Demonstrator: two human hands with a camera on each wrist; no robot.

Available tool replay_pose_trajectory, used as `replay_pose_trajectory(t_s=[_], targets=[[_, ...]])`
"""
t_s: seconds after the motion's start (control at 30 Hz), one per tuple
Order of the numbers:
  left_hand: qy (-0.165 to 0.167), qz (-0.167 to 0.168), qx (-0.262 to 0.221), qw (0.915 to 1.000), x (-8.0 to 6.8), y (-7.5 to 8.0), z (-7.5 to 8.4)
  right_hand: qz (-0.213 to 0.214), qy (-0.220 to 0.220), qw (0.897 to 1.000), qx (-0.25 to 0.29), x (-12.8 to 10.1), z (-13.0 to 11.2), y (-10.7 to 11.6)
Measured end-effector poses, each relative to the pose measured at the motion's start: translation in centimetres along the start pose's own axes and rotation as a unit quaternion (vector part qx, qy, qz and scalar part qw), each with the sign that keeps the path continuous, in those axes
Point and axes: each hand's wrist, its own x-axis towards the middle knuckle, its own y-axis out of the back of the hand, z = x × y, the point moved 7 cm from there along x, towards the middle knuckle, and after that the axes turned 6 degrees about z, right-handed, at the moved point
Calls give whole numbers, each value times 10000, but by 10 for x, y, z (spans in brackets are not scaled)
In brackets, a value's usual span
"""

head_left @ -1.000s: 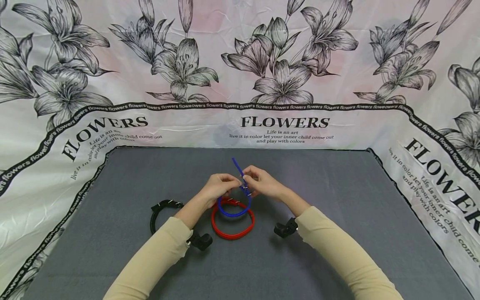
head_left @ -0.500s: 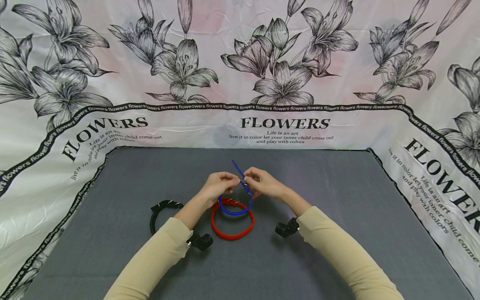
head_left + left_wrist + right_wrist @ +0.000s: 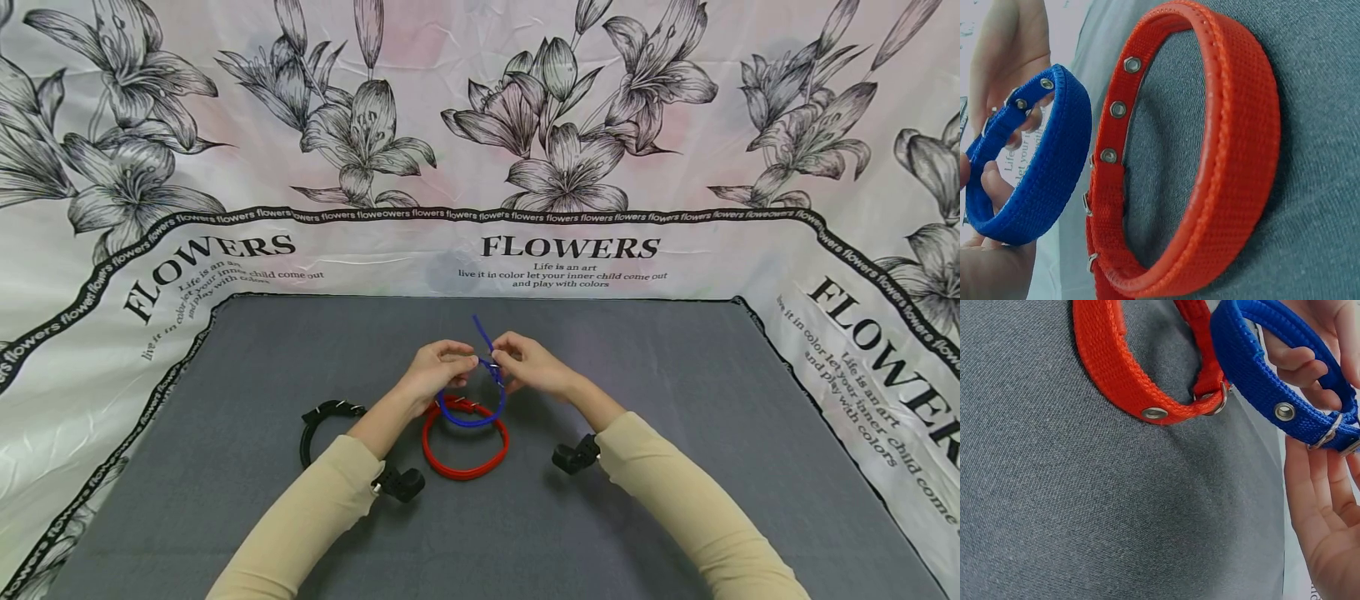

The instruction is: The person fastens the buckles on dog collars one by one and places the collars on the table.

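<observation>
Above the grey table (image 3: 675, 400), both hands, left (image 3: 435, 375) and right (image 3: 534, 367), pinch the blue collar (image 3: 472, 412) with curled fingers over a red collar (image 3: 465, 450) (black one (image 3: 318, 421) aside); backdrop (image 3: 150, 250) reads "FLOWERS".

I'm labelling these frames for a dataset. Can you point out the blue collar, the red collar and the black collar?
blue collar (image 3: 471, 421), head view, on the near curve of its loop.
red collar (image 3: 463, 469), head view, on the near arc of the ring.
black collar (image 3: 306, 433), head view, on its left curve.
</observation>
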Motion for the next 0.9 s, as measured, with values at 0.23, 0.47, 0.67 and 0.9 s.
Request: replay_pose_trajectory(t_s=[0.23,0.47,0.67,0.9], targets=[[171,73,82,9998,1,4,-3,268,58,9994,223,0,-3,4],[184,11,336,9993,2,3,-5,340,21,9990,281,1,-2,5],[123,90,370,9992,2,4,-4,303,15,9993,215,1,-3,3],[116,67,181,9997,-2,4,-1,437,104,9988,202,3,0,5]])
